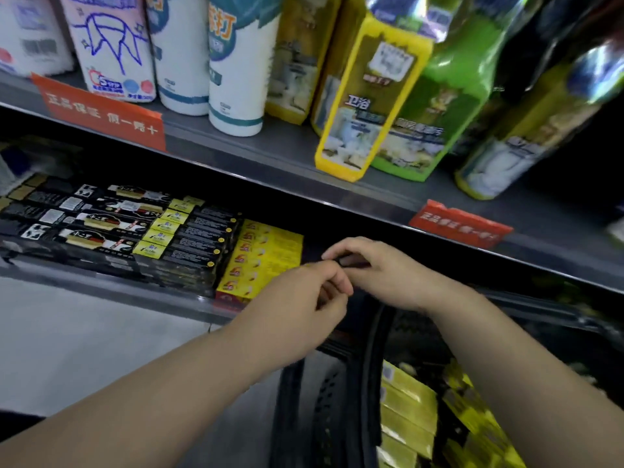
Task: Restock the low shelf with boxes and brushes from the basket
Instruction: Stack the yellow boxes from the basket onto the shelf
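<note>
- Low shelf: partly stocked. Long black boxes are laid flat at its left, black-and-yellow boxes beside them, and a stack of yellow boxes next to those. To the right of the yellow stack the shelf lies in shadow and its contents cannot be made out.
- Basket: dark, with a perforated wall, set below the shelf at lower right. Yellow cartons are packed in it. No brush can be identified.
- Right hand: held at the shelf front, just right of the yellow stack. A small dark item is pinched between thumb and forefinger. Its kind cannot be told.
- Left hand: placed just beside the right hand, its fingers curled inward. Whether the dark item is also held there cannot be told.
- Handling, cartons: judged light and stiff, with corners that could be crushed. A glossy face is likely to be slippery, so a hold across the two long sides near the middle is advised.
- Handling, dark item: judged slim and light, so a fingertip pinch should suffice.
- Upper shelf: bottles and pouches are stored on it, and orange tags are fixed to its edge.
</note>
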{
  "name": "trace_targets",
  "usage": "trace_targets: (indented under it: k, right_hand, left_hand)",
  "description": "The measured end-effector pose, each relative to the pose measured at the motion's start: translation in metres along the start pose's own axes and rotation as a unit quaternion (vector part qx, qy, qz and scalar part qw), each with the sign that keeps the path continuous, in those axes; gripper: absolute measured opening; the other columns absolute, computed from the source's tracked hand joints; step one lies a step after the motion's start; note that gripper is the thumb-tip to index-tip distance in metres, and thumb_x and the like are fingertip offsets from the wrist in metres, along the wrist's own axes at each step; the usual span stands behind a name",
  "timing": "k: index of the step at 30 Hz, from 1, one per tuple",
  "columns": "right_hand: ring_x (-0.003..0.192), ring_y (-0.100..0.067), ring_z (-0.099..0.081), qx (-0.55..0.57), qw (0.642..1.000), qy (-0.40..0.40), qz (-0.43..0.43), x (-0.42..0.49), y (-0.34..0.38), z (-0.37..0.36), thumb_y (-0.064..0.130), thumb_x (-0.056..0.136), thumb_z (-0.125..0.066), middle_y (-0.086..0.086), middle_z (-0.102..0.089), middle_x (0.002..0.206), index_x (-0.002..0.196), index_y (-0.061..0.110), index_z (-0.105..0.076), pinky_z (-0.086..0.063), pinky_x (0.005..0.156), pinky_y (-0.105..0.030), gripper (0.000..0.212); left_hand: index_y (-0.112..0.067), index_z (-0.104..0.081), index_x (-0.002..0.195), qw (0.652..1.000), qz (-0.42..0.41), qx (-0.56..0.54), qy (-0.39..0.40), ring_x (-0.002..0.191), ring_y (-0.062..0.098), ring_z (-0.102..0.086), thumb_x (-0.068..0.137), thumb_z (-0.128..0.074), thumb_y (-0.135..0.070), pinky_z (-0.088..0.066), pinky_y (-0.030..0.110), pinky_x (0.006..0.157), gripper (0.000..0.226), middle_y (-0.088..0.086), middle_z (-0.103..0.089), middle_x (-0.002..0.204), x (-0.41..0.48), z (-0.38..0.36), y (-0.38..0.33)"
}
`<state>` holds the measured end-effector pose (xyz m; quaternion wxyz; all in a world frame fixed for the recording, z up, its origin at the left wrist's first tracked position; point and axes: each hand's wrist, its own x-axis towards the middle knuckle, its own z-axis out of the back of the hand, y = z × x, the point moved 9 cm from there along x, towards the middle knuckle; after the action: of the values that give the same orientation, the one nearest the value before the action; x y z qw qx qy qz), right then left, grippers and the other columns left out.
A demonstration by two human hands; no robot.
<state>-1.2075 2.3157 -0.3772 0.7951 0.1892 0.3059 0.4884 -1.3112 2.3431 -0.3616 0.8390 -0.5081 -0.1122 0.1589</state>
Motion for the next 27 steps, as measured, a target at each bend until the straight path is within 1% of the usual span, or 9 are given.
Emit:
trace_targets:
  k: [3,6,8,11,13,15,18,22,27]
  right_hand:
    - [0.105,-0.014,-0.059,0.076,0.996,-0.035,-0.01,-0.066,-0.023,0.014,0.005,0.089,-0.06,-0.003,-0.059,0.112,0.1,0.025,-0.061,-0.048,0.092,-0.023,0.023]
    - [0.096,-0.01,-0.059,0.069,0.994,-0.056,-0.065,-0.125,-0.072,0.012,0.004,0.089,-0.059,-0.003,-0.059,0.108,0.099,0.024,-0.059,-0.045,0.08,-0.009,0.022]
    - [0.094,-0.013,-0.06,0.051,0.99,-0.044,-0.128,-0.16,-0.119,0.003,0.01,0.09,-0.06,-0.006,-0.06,0.107,0.102,0.021,-0.06,-0.046,0.077,-0.016,0.017]
    - [0.102,-0.017,-0.058,-0.02,0.977,-0.012,-0.212,-0.209,-0.197,-0.014,0.015,0.09,-0.059,-0.004,-0.059,0.113,0.105,0.026,-0.059,-0.048,0.088,-0.032,0.019]
    - [0.115,-0.018,-0.052,-0.085,0.958,0.011,-0.273,-0.24,-0.247,-0.022,0.018,0.088,-0.061,-0.004,-0.053,0.128,0.117,0.025,-0.055,-0.043,0.097,-0.034,0.03]
    - [0.127,-0.022,-0.043,-0.151,0.931,0.061,-0.326,-0.264,-0.29,-0.03,0.022,0.084,-0.066,-0.008,-0.041,0.142,0.137,0.019,-0.041,-0.038,0.102,-0.031,0.058]
    - [0.128,-0.023,-0.044,-0.178,0.9,0.128,-0.377,-0.288,-0.331,-0.037,0.015,0.077,-0.072,-0.012,-0.036,0.146,0.147,0.017,-0.022,-0.04,0.1,-0.028,0.086]
    - [0.115,-0.025,-0.053,-0.159,0.897,0.118,-0.396,-0.295,-0.346,-0.042,0.012,0.07,-0.079,-0.01,-0.045,0.138,0.144,0.024,-0.025,-0.047,0.09,-0.031,0.092]
    - [0.12,-0.028,-0.049,-0.303,0.878,0.131,-0.347,-0.288,-0.339,-0.049,0.037,0.066,-0.082,-0.008,-0.036,0.141,0.146,0.022,-0.015,-0.045,0.09,-0.035,0.105]
  left_hand:
    - [-0.031,-0.058,0.091,0.996,-0.058,0.044,0.057,0.078,-0.004,-0.053,0.089,-0.055,-0.025,-0.04,0.012,0.065,0.007,-0.016,-0.059,0.084,-0.007,-0.035,-0.029]
    - [-0.034,-0.056,0.092,0.986,-0.091,0.083,0.114,0.085,-0.003,-0.053,0.091,-0.053,-0.028,-0.043,0.015,0.071,0.007,-0.02,-0.058,0.089,-0.014,-0.074,-0.049]
    - [-0.032,-0.056,0.095,0.977,-0.115,0.101,0.146,0.086,-0.003,-0.053,0.092,-0.051,-0.028,-0.043,0.015,0.071,0.007,-0.019,-0.058,0.091,-0.017,-0.101,-0.064]
    - [-0.029,-0.056,0.097,0.968,-0.135,0.101,0.186,0.084,-0.002,-0.053,0.093,-0.05,-0.027,-0.041,0.016,0.069,0.008,-0.016,-0.058,0.09,-0.019,-0.142,-0.083]
    - [-0.026,-0.058,0.099,0.963,-0.132,0.1,0.211,0.086,0.001,-0.054,0.092,-0.05,-0.025,-0.043,0.02,0.072,0.011,-0.014,-0.06,0.092,-0.021,-0.166,-0.088]
    - [-0.024,-0.06,0.099,0.958,-0.128,0.107,0.235,0.089,0.004,-0.055,0.091,-0.051,-0.024,-0.043,0.025,0.077,0.012,-0.013,-0.061,0.094,-0.024,-0.186,-0.086]
    - [-0.025,-0.059,0.096,0.947,-0.121,0.123,0.272,0.088,0.006,-0.056,0.089,-0.052,-0.024,-0.044,0.031,0.081,0.01,-0.015,-0.061,0.089,-0.031,-0.211,-0.08]
    - [-0.03,-0.058,0.09,0.94,-0.087,0.114,0.308,0.085,0.01,-0.061,0.088,-0.053,-0.025,-0.05,0.039,0.079,0.007,-0.019,-0.06,0.086,-0.035,-0.229,-0.068]
    - [-0.034,-0.059,0.085,0.945,-0.041,0.1,0.309,0.084,0.003,-0.06,0.087,-0.056,-0.026,-0.051,0.038,0.082,0.009,-0.018,-0.062,0.088,-0.034,-0.235,-0.054]
